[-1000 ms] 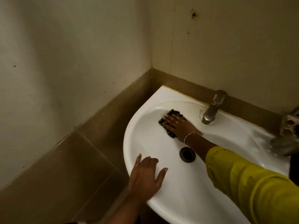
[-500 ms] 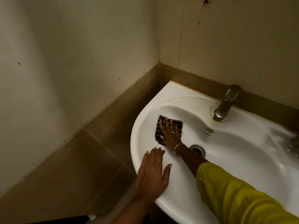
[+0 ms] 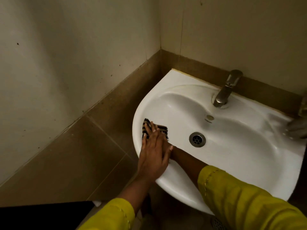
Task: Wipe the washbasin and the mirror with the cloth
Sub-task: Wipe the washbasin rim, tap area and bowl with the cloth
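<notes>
The white washbasin (image 3: 232,151) sits in the corner of tiled walls. A dark striped cloth (image 3: 162,128) lies against its left inner wall near the rim. My right hand (image 3: 150,129) presses on the cloth with flat fingers; most of this hand is hidden under my left hand. My left hand (image 3: 153,157) rests palm down on the front-left rim, fingers apart, holding nothing. No mirror is in view.
A metal tap (image 3: 224,92) stands at the back of the basin, with the overflow hole (image 3: 209,117) below it and the drain (image 3: 197,139) in the bowl's middle. A blurred grey object (image 3: 297,129) lies on the basin's right end. Brown tiles run along both walls.
My right hand has slid the cloth from beside the tap, across the bowl, to the left inner wall by the rim. My left hand stays on the front rim and now overlaps the right.
</notes>
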### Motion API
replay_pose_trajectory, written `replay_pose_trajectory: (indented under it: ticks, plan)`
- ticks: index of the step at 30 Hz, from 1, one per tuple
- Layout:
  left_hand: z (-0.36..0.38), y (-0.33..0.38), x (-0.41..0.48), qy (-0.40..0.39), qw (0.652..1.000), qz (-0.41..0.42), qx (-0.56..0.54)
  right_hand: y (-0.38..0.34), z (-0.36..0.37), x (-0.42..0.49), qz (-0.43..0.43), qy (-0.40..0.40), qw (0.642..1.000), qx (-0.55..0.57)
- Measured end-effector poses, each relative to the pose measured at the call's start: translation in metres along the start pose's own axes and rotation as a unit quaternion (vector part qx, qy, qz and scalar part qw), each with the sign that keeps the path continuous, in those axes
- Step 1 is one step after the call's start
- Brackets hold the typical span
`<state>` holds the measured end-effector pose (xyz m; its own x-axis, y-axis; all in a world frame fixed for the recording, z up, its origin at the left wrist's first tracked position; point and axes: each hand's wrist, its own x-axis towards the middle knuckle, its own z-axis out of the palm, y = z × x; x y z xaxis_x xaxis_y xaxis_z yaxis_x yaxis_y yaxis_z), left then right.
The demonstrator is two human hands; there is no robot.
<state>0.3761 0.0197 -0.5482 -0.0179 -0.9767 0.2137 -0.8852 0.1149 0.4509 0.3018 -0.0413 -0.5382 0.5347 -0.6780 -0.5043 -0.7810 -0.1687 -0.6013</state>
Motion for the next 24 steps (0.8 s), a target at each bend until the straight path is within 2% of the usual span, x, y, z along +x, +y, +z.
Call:
replay_pose_trajectory:
  ticks: [1, 3, 8, 13, 20, 24]
  plan:
    - [-0.001, 0.000, 0.000, 0.001, 1.000, -0.002, 0.004, -0.004, -0.007, -0.007, 0.022, -0.052, 0.998, -0.015]
    - [-0.002, 0.001, -0.001, 0.001, 1.000, -0.009, 0.004, -0.022, -0.026, -0.034, 0.014, -0.070, 0.994, -0.085]
    - [-0.004, 0.003, 0.000, 0.004, 1.000, -0.004, 0.011, 0.004, 0.017, -0.021, -0.047, -0.016, 0.995, 0.085]
    - [-0.002, 0.002, -0.001, 0.003, 1.000, 0.002, 0.012, 0.018, 0.021, -0.053, -0.037, -0.030, 0.994, 0.100]
    - [-0.001, -0.002, -0.001, -0.020, 0.999, 0.009, 0.043, 0.049, 0.019, -0.091, -0.007, -0.118, 0.991, -0.060]
    - [0.002, -0.003, -0.001, -0.024, 0.998, 0.007, 0.051, 0.076, 0.008, -0.113, 0.022, -0.167, 0.981, -0.093]
